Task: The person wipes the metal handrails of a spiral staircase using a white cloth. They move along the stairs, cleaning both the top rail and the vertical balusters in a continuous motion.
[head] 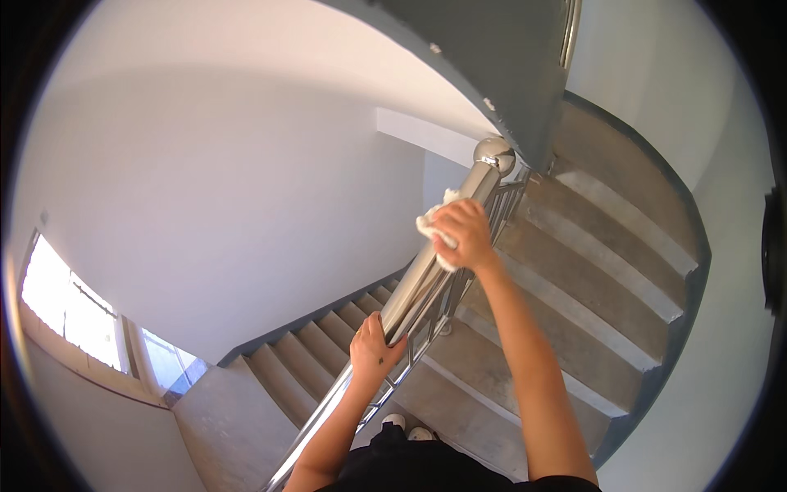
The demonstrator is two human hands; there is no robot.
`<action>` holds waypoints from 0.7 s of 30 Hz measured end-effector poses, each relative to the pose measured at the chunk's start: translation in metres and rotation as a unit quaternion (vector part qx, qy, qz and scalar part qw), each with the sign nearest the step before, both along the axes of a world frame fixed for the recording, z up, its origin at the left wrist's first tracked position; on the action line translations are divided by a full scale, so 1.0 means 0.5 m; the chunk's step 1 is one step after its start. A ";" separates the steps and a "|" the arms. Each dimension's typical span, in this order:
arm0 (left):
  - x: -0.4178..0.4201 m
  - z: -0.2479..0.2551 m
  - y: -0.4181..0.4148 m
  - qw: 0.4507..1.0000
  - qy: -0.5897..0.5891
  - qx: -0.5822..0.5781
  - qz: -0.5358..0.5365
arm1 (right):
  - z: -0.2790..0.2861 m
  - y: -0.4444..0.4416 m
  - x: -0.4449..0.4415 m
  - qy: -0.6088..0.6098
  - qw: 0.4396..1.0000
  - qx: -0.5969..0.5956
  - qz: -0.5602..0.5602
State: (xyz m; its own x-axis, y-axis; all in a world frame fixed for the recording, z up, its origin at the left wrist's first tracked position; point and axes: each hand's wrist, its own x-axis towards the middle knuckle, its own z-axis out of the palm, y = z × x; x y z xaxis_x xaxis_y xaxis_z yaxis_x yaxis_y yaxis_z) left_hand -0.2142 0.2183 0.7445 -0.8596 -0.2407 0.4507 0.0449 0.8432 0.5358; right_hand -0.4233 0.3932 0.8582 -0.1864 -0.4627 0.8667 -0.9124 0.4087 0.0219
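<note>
A shiny metal stair handrail [411,289] runs diagonally from the bottom left up to a round metal ball cap [494,156]. My right hand [464,235] holds a white cloth [431,222] against the upper part of the rail, a short way below the ball. Lower down, my left hand [374,350] grips the rail, its thumb on the right side and its fingers over the top. Parts of the cloth are hidden under my right fingers and palm.
Concrete stairs [572,277] lie right of the railing, and another flight [301,369] lies to its left. Metal balusters [438,313] stand beneath the rail. A dark grey overhead stair edge [492,74] comes close to the ball cap. A bright window [71,307] is at far left.
</note>
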 end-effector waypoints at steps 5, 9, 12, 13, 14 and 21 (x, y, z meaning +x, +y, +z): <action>-0.008 -0.003 0.010 1.000 0.016 0.000 -0.014 | 0.059 0.038 -0.067 -0.007 0.998 -0.006 -0.054; 0.000 0.000 0.006 0.999 0.018 0.020 -0.018 | 0.058 0.019 -0.059 -0.013 0.995 0.023 -0.100; -0.002 -0.013 -0.004 0.999 0.034 0.025 -0.010 | 0.015 -0.021 -0.008 -0.024 0.995 0.052 -0.078; -0.002 -0.013 -0.002 0.999 0.037 0.026 -0.012 | 0.002 -0.031 0.017 -0.019 0.996 0.047 -0.078; -0.003 -0.013 -0.001 0.999 0.040 0.025 -0.012 | -0.014 -0.044 0.044 -0.014 0.996 0.039 -0.076; -0.007 -0.016 0.006 0.998 0.050 0.028 -0.031 | -0.079 -0.065 0.137 -0.021 0.994 0.109 0.018</action>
State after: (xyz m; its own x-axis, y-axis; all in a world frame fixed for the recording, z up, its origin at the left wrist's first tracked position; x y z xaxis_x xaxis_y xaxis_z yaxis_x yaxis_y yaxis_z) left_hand -0.2178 0.2212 0.7367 -0.8252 -0.2149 0.5223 0.1522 0.8059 0.5722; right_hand -0.3550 0.3606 0.8186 -0.1995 -0.6453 0.7374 -0.9284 0.3651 0.0683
